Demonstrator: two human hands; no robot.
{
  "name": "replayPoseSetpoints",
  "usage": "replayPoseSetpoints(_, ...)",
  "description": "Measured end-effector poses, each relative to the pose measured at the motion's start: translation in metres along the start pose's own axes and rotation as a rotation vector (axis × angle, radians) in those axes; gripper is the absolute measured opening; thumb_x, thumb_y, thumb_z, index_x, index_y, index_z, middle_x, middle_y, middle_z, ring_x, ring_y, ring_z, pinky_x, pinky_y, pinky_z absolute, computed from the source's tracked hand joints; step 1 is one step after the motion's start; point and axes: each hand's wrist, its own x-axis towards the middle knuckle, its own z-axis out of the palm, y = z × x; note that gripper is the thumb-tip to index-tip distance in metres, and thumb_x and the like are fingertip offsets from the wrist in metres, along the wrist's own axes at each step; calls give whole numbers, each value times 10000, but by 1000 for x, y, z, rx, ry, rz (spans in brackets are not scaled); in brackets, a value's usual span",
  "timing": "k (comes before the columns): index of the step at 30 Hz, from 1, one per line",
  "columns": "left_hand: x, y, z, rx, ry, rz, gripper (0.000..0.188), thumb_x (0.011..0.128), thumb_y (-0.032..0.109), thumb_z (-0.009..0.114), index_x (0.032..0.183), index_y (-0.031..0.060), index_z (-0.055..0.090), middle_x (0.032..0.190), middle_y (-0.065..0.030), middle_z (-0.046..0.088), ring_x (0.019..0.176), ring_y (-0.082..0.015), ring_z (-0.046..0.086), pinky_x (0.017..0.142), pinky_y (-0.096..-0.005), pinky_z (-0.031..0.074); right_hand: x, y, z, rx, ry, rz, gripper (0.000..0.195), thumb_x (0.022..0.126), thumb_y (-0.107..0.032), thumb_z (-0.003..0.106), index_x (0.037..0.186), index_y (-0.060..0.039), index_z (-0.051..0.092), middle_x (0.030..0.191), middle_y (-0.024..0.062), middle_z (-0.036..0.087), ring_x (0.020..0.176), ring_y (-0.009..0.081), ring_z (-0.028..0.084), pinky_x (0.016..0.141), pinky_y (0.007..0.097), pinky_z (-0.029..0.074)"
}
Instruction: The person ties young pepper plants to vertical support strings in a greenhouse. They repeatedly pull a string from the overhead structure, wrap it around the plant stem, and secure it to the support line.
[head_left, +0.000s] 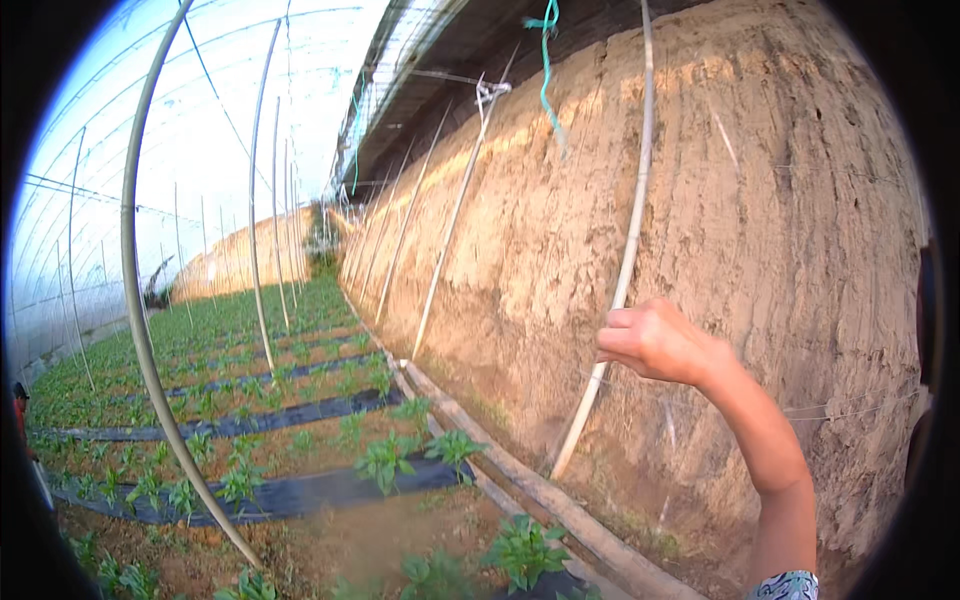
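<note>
My right hand (656, 341) reaches in from the lower right, its fingers curled closed in front of a pale, slanting pole (636, 191). The fingers cover a short stretch of the pole; whether they touch it or pinch something thin, I cannot tell. Thin strands (847, 411) run across the earth wall (757, 247) to the right of my forearm. A patterned sleeve (784, 586) shows at the bottom edge. My left hand is out of view. In front of me, young leafy plants (386, 459) grow in rows beside the wall's foot.
A curved pole (139, 247) stands close on the left. Strips of black plastic film (337, 491) cross the soil. A narrow channel edging (510, 472) follows the wall. Teal rope (547, 75) dangles above. Part of a person (22, 420) appears at the far left rim.
</note>
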Motion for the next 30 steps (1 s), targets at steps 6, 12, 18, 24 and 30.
replayPoseSetpoints(6,34,184,56,-76,-271,367,301,931,265,465,712,69,531,558,-11,455,457,-87,366,418,-238,286,123,-14,-79,209,-460,-189,121,788,-170,629,811,-51,629,690,111,618,687,233,600,605,374,453)
replayPoseSetpoints(12,15,407,54,-194,-601,693,245,942,223,475,770,50,495,592,-22,415,456,-61,276,393,-214,250,111,6,-194,436,-335,-183,94,809,-104,612,844,-24,648,753,53,648,698,132,582,647,300,453)
replayPoseSetpoints(18,-17,497,74,-40,-654,835,233,944,224,469,780,60,490,602,-2,408,427,-31,227,369,-183,213,161,-14,-273,-664,635,-327,74,783,-15,553,756,-75,519,748,53,513,666,253,587,572,362,472)
replayPoseSetpoints(24,-26,551,81,-142,-570,1061,180,956,172,425,816,71,479,650,14,428,421,-11,249,359,-158,197,257,11,-285,-664,1002,-225,139,767,13,546,867,-76,510,852,75,572,772,275,623,628,367,515)
replayPoseSetpoints(30,-16,568,92,-110,-464,1024,178,955,172,416,815,75,466,661,14,446,420,-15,248,358,-162,198,279,45,-263,-365,1091,-34,82,810,-67,547,889,-85,532,715,98,635,724,273,634,626,379,496)
